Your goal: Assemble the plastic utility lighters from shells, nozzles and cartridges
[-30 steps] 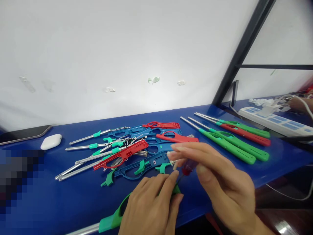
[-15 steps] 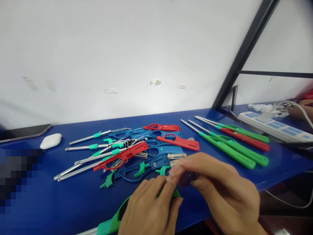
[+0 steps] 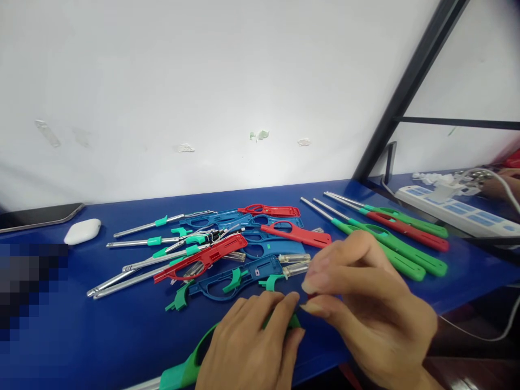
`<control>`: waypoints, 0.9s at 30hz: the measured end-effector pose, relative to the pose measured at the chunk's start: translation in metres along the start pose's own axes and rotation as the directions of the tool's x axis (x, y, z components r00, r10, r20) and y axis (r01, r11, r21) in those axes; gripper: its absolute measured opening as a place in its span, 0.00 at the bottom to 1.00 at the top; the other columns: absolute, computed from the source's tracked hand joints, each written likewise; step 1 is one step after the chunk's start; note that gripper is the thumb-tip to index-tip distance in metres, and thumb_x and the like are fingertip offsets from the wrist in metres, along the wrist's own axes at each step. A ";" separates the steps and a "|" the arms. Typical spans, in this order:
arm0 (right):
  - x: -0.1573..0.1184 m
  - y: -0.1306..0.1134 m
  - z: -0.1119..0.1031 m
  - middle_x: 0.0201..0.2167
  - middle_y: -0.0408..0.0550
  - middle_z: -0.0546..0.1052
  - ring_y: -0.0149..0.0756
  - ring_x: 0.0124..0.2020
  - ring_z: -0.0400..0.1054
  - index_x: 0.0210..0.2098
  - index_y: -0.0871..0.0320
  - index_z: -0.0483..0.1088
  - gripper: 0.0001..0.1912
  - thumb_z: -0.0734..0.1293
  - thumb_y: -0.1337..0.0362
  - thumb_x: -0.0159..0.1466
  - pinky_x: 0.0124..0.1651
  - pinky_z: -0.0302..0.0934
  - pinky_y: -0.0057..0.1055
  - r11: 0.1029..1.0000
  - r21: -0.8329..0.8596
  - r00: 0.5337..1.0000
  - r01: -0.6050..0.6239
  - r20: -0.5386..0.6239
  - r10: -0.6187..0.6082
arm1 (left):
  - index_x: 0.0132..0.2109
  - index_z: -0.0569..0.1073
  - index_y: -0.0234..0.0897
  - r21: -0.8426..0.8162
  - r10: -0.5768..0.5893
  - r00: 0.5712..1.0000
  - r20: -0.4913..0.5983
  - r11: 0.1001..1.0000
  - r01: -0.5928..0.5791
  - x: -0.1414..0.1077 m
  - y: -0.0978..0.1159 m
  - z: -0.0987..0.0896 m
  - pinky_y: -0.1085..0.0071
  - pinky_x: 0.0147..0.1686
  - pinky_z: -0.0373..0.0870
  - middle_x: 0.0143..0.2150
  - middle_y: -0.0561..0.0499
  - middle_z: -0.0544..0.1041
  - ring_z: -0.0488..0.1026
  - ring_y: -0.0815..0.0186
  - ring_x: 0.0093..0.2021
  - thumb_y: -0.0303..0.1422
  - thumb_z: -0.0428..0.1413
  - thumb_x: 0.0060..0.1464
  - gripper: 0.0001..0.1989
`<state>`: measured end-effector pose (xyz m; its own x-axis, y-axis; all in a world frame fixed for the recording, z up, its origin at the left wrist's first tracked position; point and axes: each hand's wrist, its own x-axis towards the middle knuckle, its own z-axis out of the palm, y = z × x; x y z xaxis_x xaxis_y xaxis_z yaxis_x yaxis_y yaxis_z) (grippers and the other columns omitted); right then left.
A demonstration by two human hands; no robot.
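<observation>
My left hand (image 3: pixel 252 341) is closed over a green utility lighter (image 3: pixel 190 371) at the table's front edge. The lighter's teal collar and the start of its metal tube stick out to the lower left; its handle is mostly under my fingers. Just right of it, my right hand (image 3: pixel 365 309) pinches a small dark reddish piece between thumb and fingers, almost wholly hidden. Beyond my hands lie blue lighter half-shells (image 3: pixel 244 276), a red half-shell (image 3: pixel 203 259), teal triggers (image 3: pixel 235 280), clear fuel tanks (image 3: pixel 296 268) and metal tubes (image 3: pixel 134 281) with teal collars.
Several whole lighters (image 3: pixel 406 252), green and red, lie at right. A white earbud case (image 3: pixel 82 232) and a phone (image 3: pixel 40 216) sit at left. Past the black frame post (image 3: pixel 406 92) are a power strip (image 3: pixel 459 208) and another person's hand (image 3: pixel 504 184).
My right hand has moved slightly right and away from my left fingers, its fingertips closing further over the dark reddish piece. My left hand stays on the green lighter.
</observation>
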<state>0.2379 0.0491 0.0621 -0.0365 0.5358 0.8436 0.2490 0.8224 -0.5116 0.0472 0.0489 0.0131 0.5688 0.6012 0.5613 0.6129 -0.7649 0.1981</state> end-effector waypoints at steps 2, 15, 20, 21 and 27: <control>-0.002 0.001 0.000 0.44 0.46 0.81 0.37 0.44 0.76 0.58 0.48 0.82 0.19 0.73 0.72 0.71 0.43 0.77 0.32 0.998 -0.061 0.999 -0.026 0.028 0.028 | 0.64 0.69 0.45 0.011 -0.004 1.000 -0.015 1.000 0.004 -0.001 0.001 0.001 0.58 0.39 0.88 0.50 0.55 0.85 0.87 0.60 0.42 0.33 0.51 0.74 0.15; -0.001 -0.003 -0.006 0.51 0.43 0.84 0.33 0.46 0.79 0.63 0.44 0.79 0.25 0.65 0.76 0.75 0.42 0.77 0.27 0.994 0.052 0.987 -0.101 0.134 0.093 | 0.60 0.70 0.45 0.042 -0.001 0.999 -0.052 0.999 0.003 0.004 0.000 0.002 0.57 0.39 0.88 0.49 0.54 0.86 0.87 0.59 0.42 0.34 0.49 0.75 0.12; -0.001 0.000 -0.003 0.45 0.40 0.83 0.32 0.44 0.77 0.57 0.43 0.82 0.22 0.72 0.74 0.70 0.44 0.75 0.26 0.995 0.034 0.994 -0.096 0.053 0.094 | 0.62 0.71 0.45 0.027 -0.014 0.999 -0.051 1.000 0.015 0.003 0.001 0.001 0.60 0.36 0.88 0.48 0.57 0.86 0.87 0.62 0.40 0.33 0.49 0.75 0.13; -0.001 0.000 -0.003 0.46 0.41 0.83 0.32 0.45 0.77 0.58 0.44 0.82 0.21 0.71 0.73 0.72 0.44 0.75 0.26 0.993 0.035 0.991 -0.114 0.073 0.112 | 0.61 0.71 0.45 0.027 -0.015 0.998 -0.055 0.999 0.016 0.003 0.002 0.000 0.60 0.36 0.88 0.47 0.57 0.86 0.87 0.62 0.39 0.34 0.49 0.75 0.13; -0.003 0.000 -0.003 0.41 0.40 0.81 0.31 0.40 0.76 0.57 0.42 0.82 0.18 0.72 0.69 0.73 0.41 0.75 0.26 0.985 0.107 0.989 -0.135 0.074 0.128 | 0.62 0.70 0.45 0.019 -0.014 0.999 -0.039 1.000 0.015 0.003 0.002 -0.001 0.57 0.40 0.88 0.50 0.56 0.86 0.87 0.60 0.42 0.34 0.48 0.75 0.14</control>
<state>0.2403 0.0465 0.0600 -0.0762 0.6491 0.7569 0.1470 0.7581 -0.6354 0.0496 0.0488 0.0154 0.5384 0.6024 0.5892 0.6315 -0.7514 0.1912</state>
